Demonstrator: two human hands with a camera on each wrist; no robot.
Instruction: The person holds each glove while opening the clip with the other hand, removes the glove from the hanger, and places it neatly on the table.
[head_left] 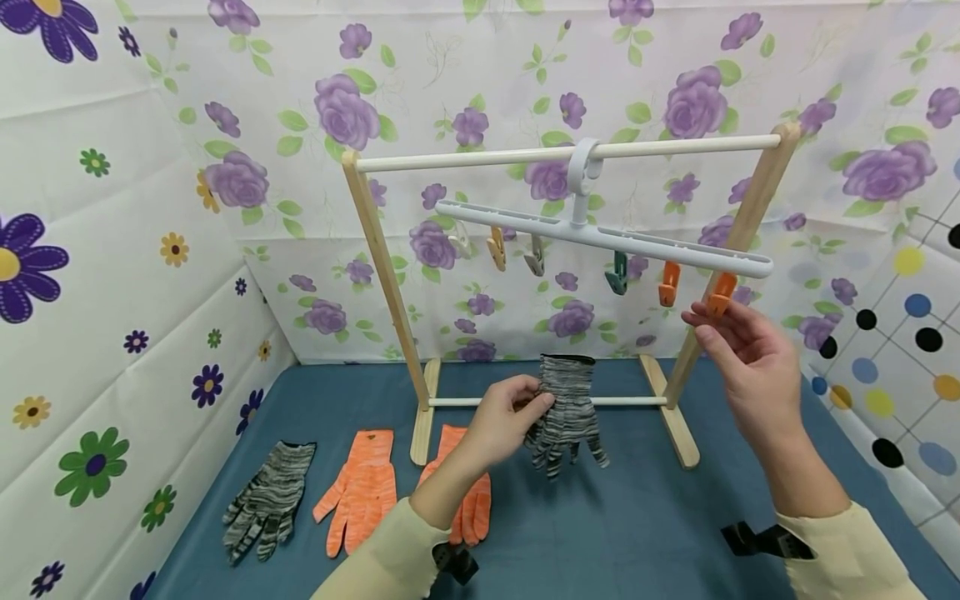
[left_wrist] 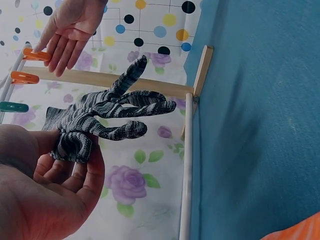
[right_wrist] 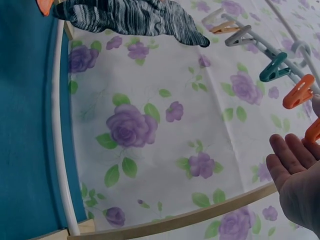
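My left hand (head_left: pixel 504 421) pinches a grey-and-black striped knit glove (head_left: pixel 570 408) by its side below the cuff. In the left wrist view the glove's (left_wrist: pixel 95 112) fingers point away from the palm. Up at the right end of a pale hanger (head_left: pixel 525 221), my right hand (head_left: pixel 757 367) reaches to the last orange clip (head_left: pixel 722 293). Its fingers look fairly straight, with thumb and fingertips close around the clip; the contact itself is partly hidden. Another orange clip (head_left: pixel 669 283) and a green clip (head_left: pixel 617 273) hang beside it.
A wooden rack (head_left: pixel 382 267) carries the hanger on its top rod (head_left: pixel 480 158). More clips, such as a tan one (head_left: pixel 497 248), hang at the left. On the blue table lie another striped glove (head_left: pixel 273 496) and two orange gloves (head_left: pixel 363 492), one partly behind my left forearm.
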